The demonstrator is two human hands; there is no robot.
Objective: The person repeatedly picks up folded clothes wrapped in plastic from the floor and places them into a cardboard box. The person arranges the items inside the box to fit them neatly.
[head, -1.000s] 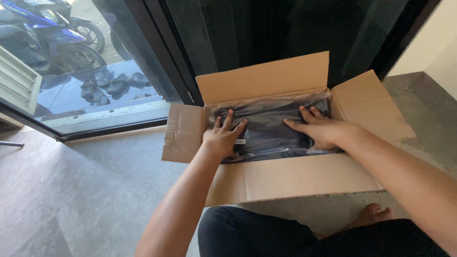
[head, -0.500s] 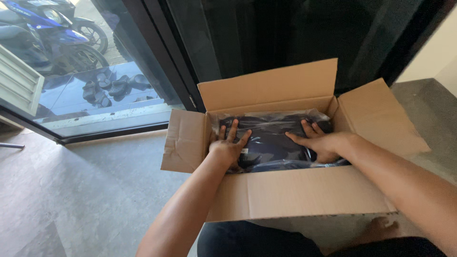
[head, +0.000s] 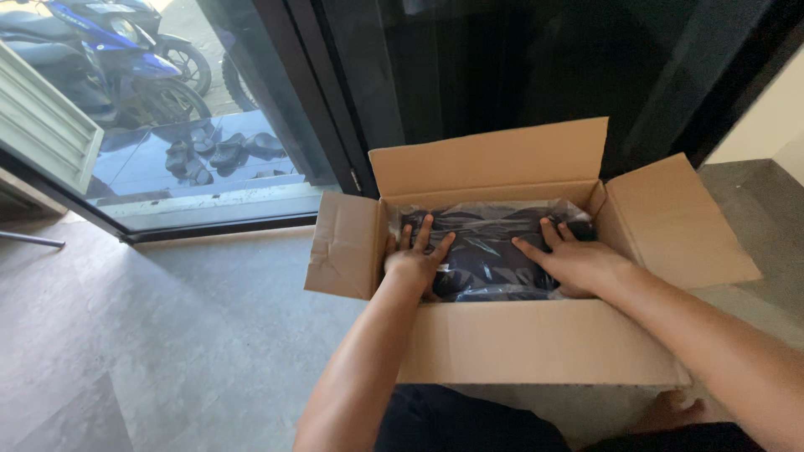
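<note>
Now, near to far:
Near edge: dark-clad lap and a bare foot [head: 670, 410] at the bottom right, partly cut off by the frame.
Front wall of box: plain cardboard box [head: 536, 339] on the grey floor [head: 167, 351], hiding the lower part of whatever lies inside.
Change since a second ago: box sits larger and lower in view; both hands pushed further down and in, with the packet beneath looking more flattened.
Meaning: contents being pressed or settled into the box, not lifted out; flaps all still open.
Left hand [head: 414, 264]: flat, fingers spread, palm down on the left part of the packet, clamped on nothing.
Right hand [head: 578, 259]: likewise flat and open, pressing the right part; well apart from the left one.
Packet: dark goods in a clear plastic bag [head: 490, 247], inside the box, filling it from left wall to right wall.
Hard to make out: kind of dark goods under the glossy wrap; depth of the box; anything beneath the packet.
Far: dark glass door [head: 502, 75]; at far left, sandals [head: 209, 155] and a blue motorbike [head: 109, 59] outside, cut off by the frame.
</note>
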